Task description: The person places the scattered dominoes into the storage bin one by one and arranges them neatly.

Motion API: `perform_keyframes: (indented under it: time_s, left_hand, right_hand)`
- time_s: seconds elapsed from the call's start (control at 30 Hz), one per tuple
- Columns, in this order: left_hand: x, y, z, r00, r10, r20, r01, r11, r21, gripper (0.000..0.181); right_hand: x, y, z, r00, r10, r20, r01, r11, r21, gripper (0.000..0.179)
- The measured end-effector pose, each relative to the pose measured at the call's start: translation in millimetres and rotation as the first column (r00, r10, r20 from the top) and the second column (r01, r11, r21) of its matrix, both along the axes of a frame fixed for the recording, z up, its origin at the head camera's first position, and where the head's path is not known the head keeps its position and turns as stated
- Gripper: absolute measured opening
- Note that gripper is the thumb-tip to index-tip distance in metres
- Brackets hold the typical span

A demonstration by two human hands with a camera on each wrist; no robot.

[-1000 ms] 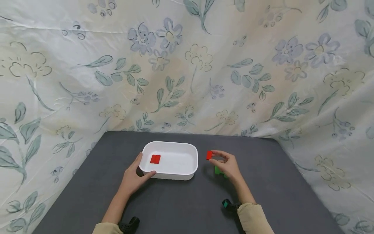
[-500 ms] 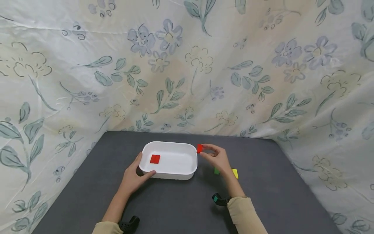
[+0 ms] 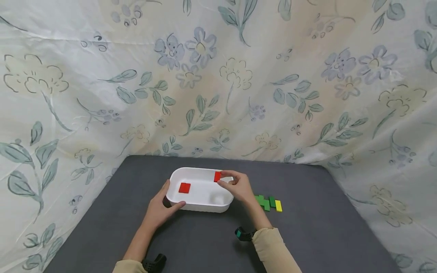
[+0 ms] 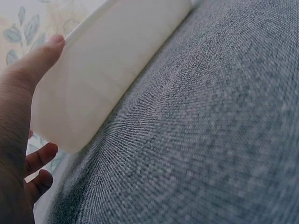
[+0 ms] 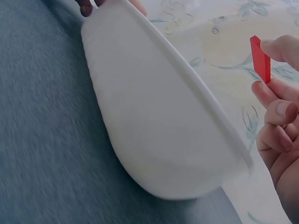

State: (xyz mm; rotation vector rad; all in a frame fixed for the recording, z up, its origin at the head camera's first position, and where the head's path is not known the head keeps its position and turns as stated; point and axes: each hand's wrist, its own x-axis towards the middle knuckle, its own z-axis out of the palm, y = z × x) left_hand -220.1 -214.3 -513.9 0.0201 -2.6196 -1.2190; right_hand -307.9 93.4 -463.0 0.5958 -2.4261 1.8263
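A white plastic tray (image 3: 205, 208) stands on the dark grey cloth. My left hand (image 3: 157, 210) holds its left end, thumb (image 4: 51, 44) on the front rim and fingers round the side. My right hand (image 3: 241, 188) pinches a small flat red block (image 3: 217, 176) between thumb and fingertips, over the tray's right part. In the right wrist view the red block (image 5: 260, 60) is seen above the rim, apart from the tray. A red square piece (image 3: 184, 188), seemingly two blocks side by side, lies on the tray's floor at left.
Right of my right forearm lie light green pieces (image 3: 264, 203), a dark green block (image 3: 272, 201) and a yellow block (image 3: 278, 206). The dark grey table (image 3: 205, 242) ends at a floral curtain (image 3: 218, 94) behind. Black wrist cameras sit on both wrists.
My right hand has carried the red block leftwards from beside the tray to over its inside. The green and yellow pieces have come into fuller view. My left hand keeps its hold.
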Motion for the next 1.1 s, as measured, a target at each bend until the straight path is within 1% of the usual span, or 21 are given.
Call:
perform_keyframes:
  time_s: [0.1, 0.2, 0.47, 0.6, 0.77, 0.9, 1.0, 1.1]
  left_hand:
    - [-0.9, -0.2, -3.0, 1.000, -0.003, -0.011, 0.003, 1.000, 0.008, 0.115]
    - [-2.9, 0.5, -3.4, 1.000, -0.001, -0.022, 0.001, 1.000, 0.003, 0.114]
    - [-5.4, 2.2, -5.7, 1.000, 0.005, -0.015, -0.005, 1.000, -0.002, 0.114]
    - [-5.8, 3.5, -6.7, 1.000, 0.008, 0.000, -0.008, 1.000, -0.005, 0.115]
    - [-4.4, 3.5, -9.1, 1.000, 0.015, -0.001, -0.015, 1.000, -0.016, 0.115]
    - [-5.2, 2.5, -10.6, 1.000, 0.014, 0.006, -0.014, 1.000, -0.016, 0.116]
    - [-5.9, 2.1, -11.1, 1.000, 0.011, 0.004, -0.011, 1.000, -0.013, 0.116]
    - [-6.4, 1.9, -11.4, 1.000, 0.004, -0.011, -0.004, 1.000, -0.008, 0.116]
  right_hand:
    - [-1.1, -11.2, -3.8, 1.000, 0.005, -0.020, -0.005, 1.000, 0.031, 0.033]
    - [-2.3, -20.6, -3.8, 0.999, 0.009, -0.043, -0.006, 0.998, 0.065, 0.031]
    - [-1.8, -42.3, -2.1, 0.993, -0.037, -0.114, 0.058, 0.981, 0.185, 0.033]
    - [-2.9, -51.6, 0.2, 0.989, -0.041, -0.144, 0.072, 0.975, 0.211, 0.033]
    - [-5.6, -62.5, 1.1, 0.991, -0.025, -0.135, 0.056, 0.970, 0.236, 0.035]
    - [-9.7, -68.8, -1.1, 0.993, -0.003, -0.122, 0.034, 0.966, 0.258, 0.035]
    - [-12.8, -72.7, -4.4, 0.994, 0.012, -0.111, 0.022, 0.953, 0.302, 0.034]
    - [-14.6, -75.7, -7.7, 0.994, 0.031, -0.109, 0.012, 0.929, 0.369, 0.034]
